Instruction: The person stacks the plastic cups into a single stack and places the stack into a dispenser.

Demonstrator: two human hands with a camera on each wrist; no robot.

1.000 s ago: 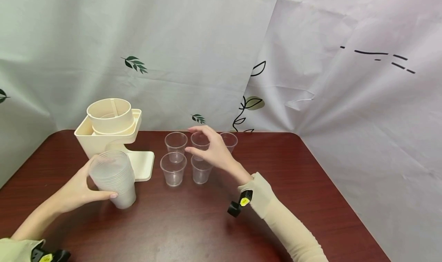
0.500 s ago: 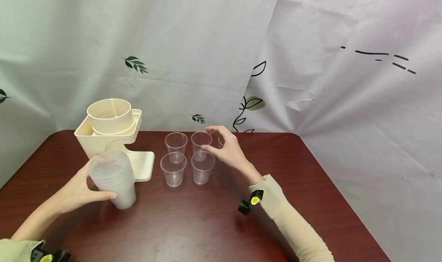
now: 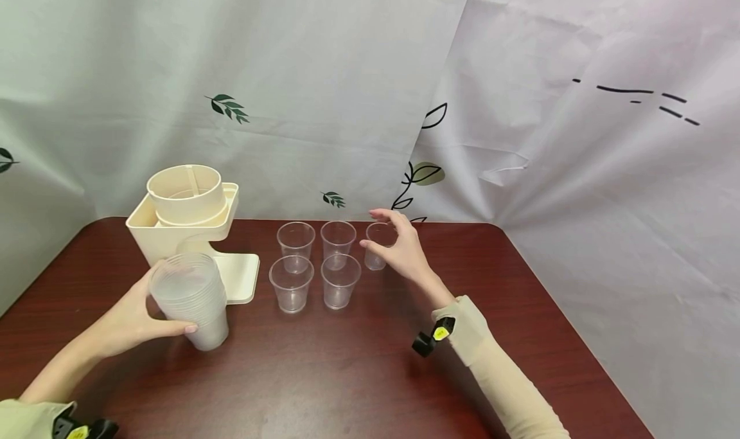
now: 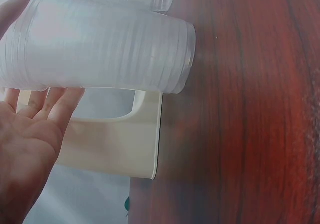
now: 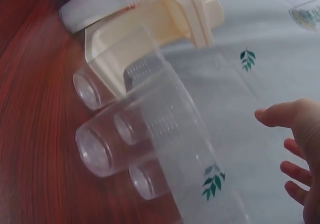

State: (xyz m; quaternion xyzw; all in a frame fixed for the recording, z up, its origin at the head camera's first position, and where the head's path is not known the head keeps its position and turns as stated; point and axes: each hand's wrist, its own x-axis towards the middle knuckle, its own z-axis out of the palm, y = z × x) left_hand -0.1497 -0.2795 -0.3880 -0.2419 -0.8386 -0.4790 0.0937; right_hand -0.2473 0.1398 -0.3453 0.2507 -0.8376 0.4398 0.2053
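Observation:
My left hand [image 3: 130,317] grips a tall stack of nested clear plastic cups [image 3: 196,304], tilted, in front of the cream stand. In the left wrist view, fingers pass beneath the cup stack [image 4: 105,44] with the thumb above it. My right hand [image 3: 405,252] hovers by the far right cup [image 3: 376,259], thumb and fingers spread near its rim. Nothing shows between the fingers of the right hand [image 5: 305,149] in the right wrist view. Several single cups stand upright to the left, among them a front cup [image 3: 341,285] and a back cup [image 3: 296,236].
A cream plastic stand [image 3: 237,278] with a round cup-like top [image 3: 185,201] stands at the back left. The dark red wooden table [image 3: 324,375] ends at a pale curtain [image 3: 324,105] printed with leaves.
My right hand has moved to the right, from above the middle cups to the far right cup. The left hand and its cup stack have stayed in place.

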